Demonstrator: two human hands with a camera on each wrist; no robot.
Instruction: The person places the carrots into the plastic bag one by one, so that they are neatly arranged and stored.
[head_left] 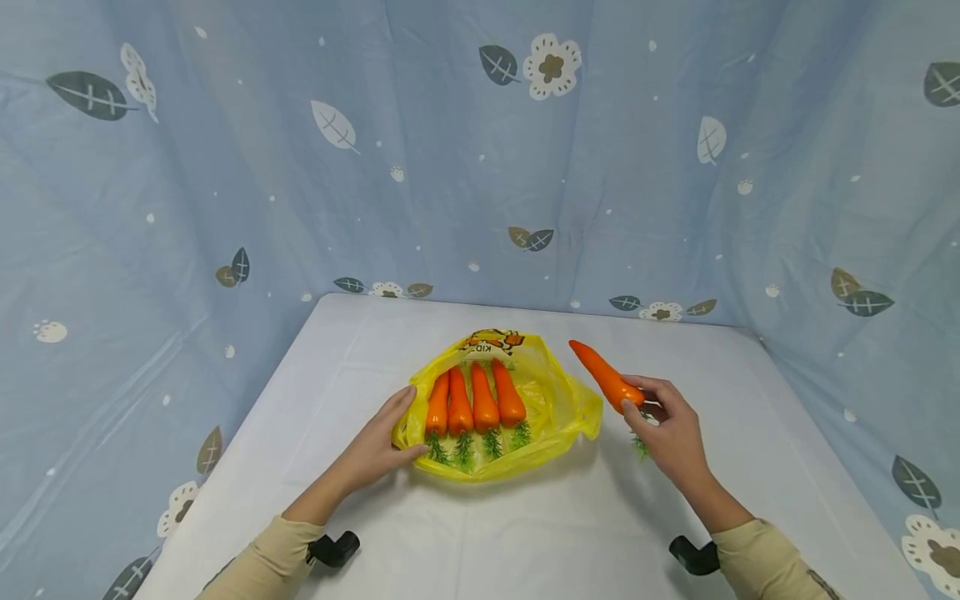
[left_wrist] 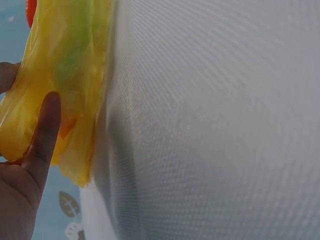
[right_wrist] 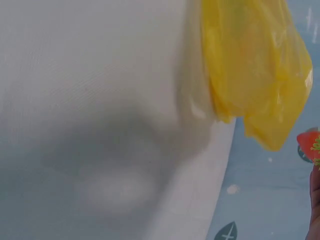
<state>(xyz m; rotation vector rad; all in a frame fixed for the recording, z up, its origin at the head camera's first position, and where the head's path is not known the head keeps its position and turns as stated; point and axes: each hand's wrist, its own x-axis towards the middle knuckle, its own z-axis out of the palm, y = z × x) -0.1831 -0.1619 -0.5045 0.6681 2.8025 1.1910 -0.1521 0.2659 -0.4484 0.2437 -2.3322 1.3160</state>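
A yellow plastic bag (head_left: 551,442) lies on the table with its mouth spread wide. Several orange carrots (head_left: 483,404) with green leafy tops rest side by side in it, tips toward the far side. My left hand (head_left: 378,446) grips the bag's left edge; in the left wrist view a finger (left_wrist: 45,127) lies along the bag's outside. To the right of the bag, my right hand (head_left: 671,433) pinches another carrot (head_left: 600,375) by its thick end, above the table, its tip pointing far left. The right wrist view shows only part of this carrot (right_wrist: 307,145) and hand.
A white cloth-covered table (head_left: 480,542) bears the bag. Behind and beside it hangs a blue curtain (head_left: 450,167) with leaf and flower prints. Black wrist-worn devices (head_left: 335,550) sit at both sleeves.
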